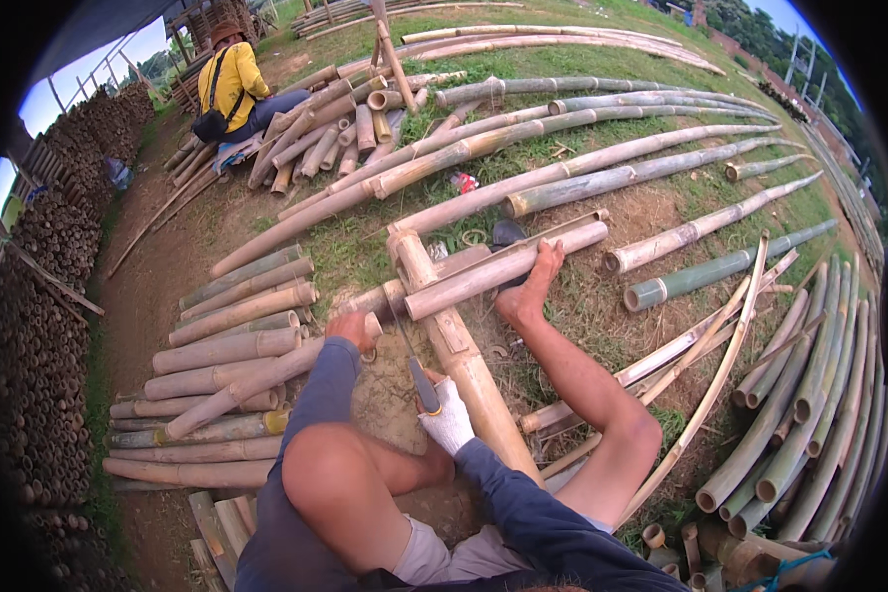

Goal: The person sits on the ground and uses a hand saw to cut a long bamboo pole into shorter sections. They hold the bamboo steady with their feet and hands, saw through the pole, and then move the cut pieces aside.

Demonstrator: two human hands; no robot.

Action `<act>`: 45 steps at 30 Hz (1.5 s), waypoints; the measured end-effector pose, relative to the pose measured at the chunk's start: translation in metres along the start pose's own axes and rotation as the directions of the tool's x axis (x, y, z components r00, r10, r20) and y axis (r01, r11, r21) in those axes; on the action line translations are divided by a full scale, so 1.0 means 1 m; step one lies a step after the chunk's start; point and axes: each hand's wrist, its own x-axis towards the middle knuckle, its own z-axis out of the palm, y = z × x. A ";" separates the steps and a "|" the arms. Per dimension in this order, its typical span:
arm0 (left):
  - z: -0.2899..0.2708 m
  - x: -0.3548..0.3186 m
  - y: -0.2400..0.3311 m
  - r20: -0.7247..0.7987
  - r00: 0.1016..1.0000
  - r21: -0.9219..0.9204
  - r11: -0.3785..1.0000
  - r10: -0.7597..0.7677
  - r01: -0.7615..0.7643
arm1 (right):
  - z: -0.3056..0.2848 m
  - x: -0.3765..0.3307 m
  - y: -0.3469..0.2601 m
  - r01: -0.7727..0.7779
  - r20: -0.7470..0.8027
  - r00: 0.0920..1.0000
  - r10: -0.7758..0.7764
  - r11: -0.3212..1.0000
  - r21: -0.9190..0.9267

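Note:
My left hand [353, 332] wraps round the upper end of a cut bamboo piece [237, 392], which slants down to the left over a stack of similar pieces. The round end shows just past my fingers. In a white knitted glove, my right hand [448, 416] grips the grey handle of a handsaw [410, 357]. Its narrow blade points up and away, beside the end of a bamboo pole [377, 300]. That pole rests by a thick bamboo beam [464, 357] running between my legs. My bare foot [531, 281] presses against a bamboo length [508, 268] lying across the beam.
Cut bamboo pieces [222, 345] are stacked at my left. Long poles [602, 183] lie across the grass ahead, and more poles [809, 405] are piled at right. A person in a yellow top [229, 84] sits by a bamboo heap at the far left.

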 end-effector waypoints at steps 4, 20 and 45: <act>0.049 -0.020 -0.030 0.254 0.966 0.061 0.998 -0.042 0.027 | 0.011 -0.025 0.014 -0.038 0.312 0.943 0.115 0.970 -0.242; -0.007 0.018 0.065 -0.384 0.889 -0.168 0.928 0.249 -0.332 | 0.011 -0.040 0.039 0.224 0.517 0.848 0.120 0.802 -0.554; 0.014 -0.067 0.039 0.050 0.989 -0.308 0.944 0.136 -0.114 | 0.007 -0.036 0.081 0.367 0.494 0.866 -0.074 0.764 -0.530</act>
